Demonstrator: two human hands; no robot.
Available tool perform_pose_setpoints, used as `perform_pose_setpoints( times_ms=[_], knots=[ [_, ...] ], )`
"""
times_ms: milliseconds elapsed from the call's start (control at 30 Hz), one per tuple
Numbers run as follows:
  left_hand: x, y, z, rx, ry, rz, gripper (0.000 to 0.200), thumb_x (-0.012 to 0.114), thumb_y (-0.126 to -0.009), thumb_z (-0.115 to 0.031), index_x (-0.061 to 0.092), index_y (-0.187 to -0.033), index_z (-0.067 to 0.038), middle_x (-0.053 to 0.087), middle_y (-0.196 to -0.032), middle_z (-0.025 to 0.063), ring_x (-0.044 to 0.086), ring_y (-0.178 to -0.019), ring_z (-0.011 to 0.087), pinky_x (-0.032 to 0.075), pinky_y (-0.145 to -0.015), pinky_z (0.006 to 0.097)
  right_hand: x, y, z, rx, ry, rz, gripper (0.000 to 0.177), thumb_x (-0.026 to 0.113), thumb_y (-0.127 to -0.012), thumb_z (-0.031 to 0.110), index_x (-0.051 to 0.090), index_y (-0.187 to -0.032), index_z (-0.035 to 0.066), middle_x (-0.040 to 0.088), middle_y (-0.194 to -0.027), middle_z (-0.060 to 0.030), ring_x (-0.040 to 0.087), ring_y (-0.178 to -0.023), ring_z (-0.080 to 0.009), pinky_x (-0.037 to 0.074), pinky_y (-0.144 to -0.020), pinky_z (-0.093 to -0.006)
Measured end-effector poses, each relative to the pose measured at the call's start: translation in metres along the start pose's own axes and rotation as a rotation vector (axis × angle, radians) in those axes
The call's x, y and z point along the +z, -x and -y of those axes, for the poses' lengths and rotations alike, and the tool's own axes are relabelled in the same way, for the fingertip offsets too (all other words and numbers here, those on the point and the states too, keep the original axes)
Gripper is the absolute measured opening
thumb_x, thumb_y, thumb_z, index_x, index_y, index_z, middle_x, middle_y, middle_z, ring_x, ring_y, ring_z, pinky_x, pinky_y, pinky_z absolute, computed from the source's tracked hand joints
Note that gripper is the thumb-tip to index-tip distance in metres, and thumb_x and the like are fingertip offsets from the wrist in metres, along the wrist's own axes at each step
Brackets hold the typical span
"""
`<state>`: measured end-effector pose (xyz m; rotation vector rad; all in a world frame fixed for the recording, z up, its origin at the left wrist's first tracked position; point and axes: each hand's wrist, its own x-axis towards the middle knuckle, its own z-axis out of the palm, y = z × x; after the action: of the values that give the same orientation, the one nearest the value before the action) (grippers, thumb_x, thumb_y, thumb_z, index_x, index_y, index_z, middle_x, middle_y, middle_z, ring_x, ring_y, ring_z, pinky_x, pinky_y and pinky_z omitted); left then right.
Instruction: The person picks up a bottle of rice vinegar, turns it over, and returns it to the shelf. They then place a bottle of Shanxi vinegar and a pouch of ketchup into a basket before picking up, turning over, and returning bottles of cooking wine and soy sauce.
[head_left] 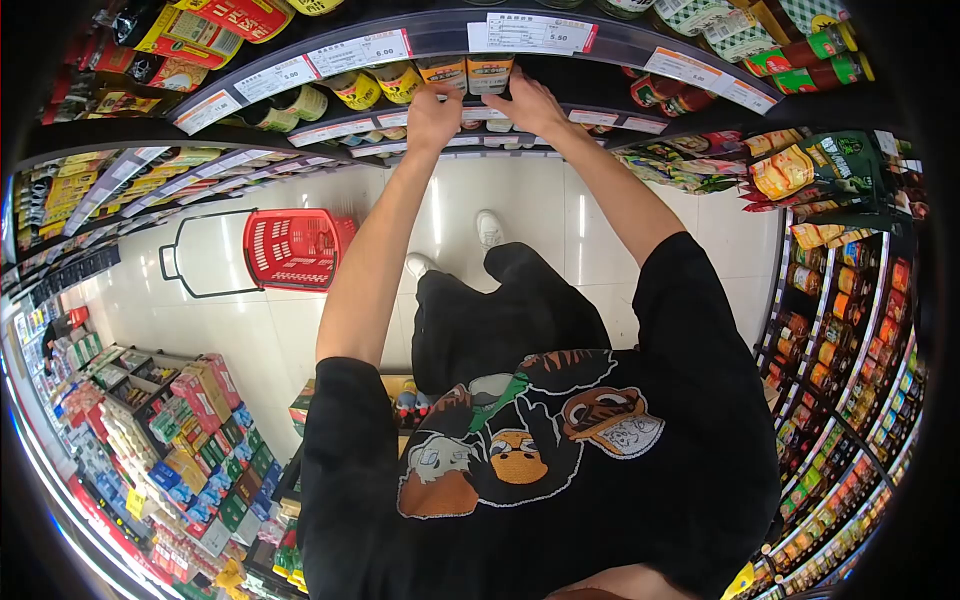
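Two jars with orange and pale labels stand side by side on the shelf at the top. My left hand (435, 118) is closed at the lower front of the left jar (442, 71), its fingertips curled against it. On the right jar (488, 76), my right hand (532, 106) has its thumb at the lower front and a finger along the right side. The far sides of both jars are hidden. Yellow-labelled jars (397, 82) stand just left of them.
Price labels line the shelf edge (440, 45) above my hands. A red basket (300, 248) with a black handle frame is on the pale floor to the left. Stacked goods (190, 450) stand at lower left, and shelves of jars (835, 340) at right.
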<state>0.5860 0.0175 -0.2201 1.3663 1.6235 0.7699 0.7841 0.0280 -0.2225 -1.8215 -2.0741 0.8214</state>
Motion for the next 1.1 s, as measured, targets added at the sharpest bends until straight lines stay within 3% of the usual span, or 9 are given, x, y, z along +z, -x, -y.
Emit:
perform_pose_setpoints(
  times_ms=[67,133,200,267,567,833,967,1033,1100],
  knots=[
    [-0.011,0.014,-0.029,-0.224,0.075,0.071,0.03,0.06,-0.097,-0.019,0.065,-0.116,0.004,0.069,-0.117,0.0152,0.073,-0.093,0.0209,0.063,-0.069,0.032,-0.002,0.004,0.003,-0.008,-0.016,-0.01,0.088,0.071,-0.09,0.047,0.035,-0.148,-0.01,0.062,-0.127,-0.0335,0.062,-0.119,-0.0453,0.051,-0.102,-0.0486],
    [-0.012,0.011,-0.02,-0.192,-0.005,0.063,0.032,0.06,-0.096,-0.02,0.066,-0.115,0.004,0.071,-0.111,0.0158,0.074,-0.089,0.0214,0.062,-0.068,0.033,-0.008,0.008,0.009,0.071,-0.025,-0.009,0.077,0.071,-0.089,0.048,0.048,-0.139,-0.006,0.067,-0.125,-0.0276,0.063,-0.118,-0.0442,0.05,-0.102,-0.0464],
    [-0.015,0.007,-0.01,-0.159,-0.086,0.055,0.033,0.061,-0.094,-0.022,0.067,-0.115,0.003,0.074,-0.105,0.0163,0.075,-0.085,0.022,0.062,-0.068,0.034,-0.009,0.01,0.012,0.065,-0.063,-0.005,0.078,0.071,-0.089,0.047,0.045,-0.139,-0.007,0.066,-0.124,-0.0304,0.064,-0.116,-0.0454,0.051,-0.1,-0.0482],
    [-0.015,0.001,0.001,-0.044,-0.297,-0.009,0.033,0.062,-0.09,-0.03,0.074,-0.105,-0.003,0.072,-0.109,0.0259,0.069,-0.105,0.0413,0.054,-0.093,0.0473,-0.008,0.01,0.014,0.061,-0.099,-0.003,0.078,0.071,-0.09,0.045,0.043,-0.139,-0.009,0.065,-0.123,-0.0331,0.064,-0.114,-0.0466,0.052,-0.099,-0.05],
    [-0.025,-0.007,-0.008,-0.084,-0.43,0.078,0.033,0.06,-0.09,-0.033,0.075,-0.106,-0.008,0.072,-0.112,0.0254,0.068,-0.107,0.0428,0.054,-0.094,0.0493,0.005,0.003,0.015,0.044,-0.182,-0.087,0.078,0.071,-0.089,0.044,0.043,-0.134,-0.013,0.066,-0.118,-0.0334,0.065,-0.11,-0.0484,0.052,-0.097,-0.0495],
    [-0.019,-0.006,-0.005,-0.089,-0.454,0.064,0.034,0.058,-0.091,-0.035,0.075,-0.107,-0.01,0.073,-0.109,0.0232,0.069,-0.106,0.0427,0.054,-0.094,0.0497,0.014,0.011,0.028,0.221,-0.422,-0.085,0.082,0.075,-0.086,0.035,0.037,-0.145,-0.007,0.057,-0.136,-0.0318,0.058,-0.125,-0.0445,0.047,-0.106,-0.0456],
    [-0.019,0.002,-0.012,-0.025,-0.44,0.025,0.035,0.059,-0.09,-0.035,0.075,-0.109,-0.01,0.073,-0.109,0.0231,0.069,-0.105,0.0424,0.054,-0.093,0.0493,0.027,0.015,0.027,0.171,-0.409,-0.212,0.073,0.074,-0.089,0.034,0.042,-0.141,-0.006,0.062,-0.131,-0.0288,0.062,-0.122,-0.0415,0.048,-0.104,-0.0423],
    [-0.017,0.002,-0.011,-0.028,-0.448,0.019,0.035,0.059,-0.09,-0.035,0.074,-0.109,-0.01,0.073,-0.108,0.0231,0.069,-0.105,0.0424,0.054,-0.093,0.0492,0.023,0.015,0.028,0.214,-0.458,-0.121,0.087,0.073,-0.089,0.033,0.028,-0.151,-0.007,0.053,-0.142,-0.0304,0.055,-0.129,-0.0433,0.044,-0.109,-0.0438],
    [-0.016,0.002,-0.011,-0.033,-0.457,0.014,0.035,0.059,-0.09,-0.035,0.074,-0.11,-0.01,0.073,-0.108,0.0231,0.069,-0.105,0.0423,0.054,-0.093,0.0491,0.025,0.015,0.03,0.207,-0.457,-0.138,0.086,0.072,-0.09,0.033,0.027,-0.152,-0.008,0.052,-0.142,-0.031,0.055,-0.129,-0.0438,0.045,-0.109,-0.0441]
  ],
)
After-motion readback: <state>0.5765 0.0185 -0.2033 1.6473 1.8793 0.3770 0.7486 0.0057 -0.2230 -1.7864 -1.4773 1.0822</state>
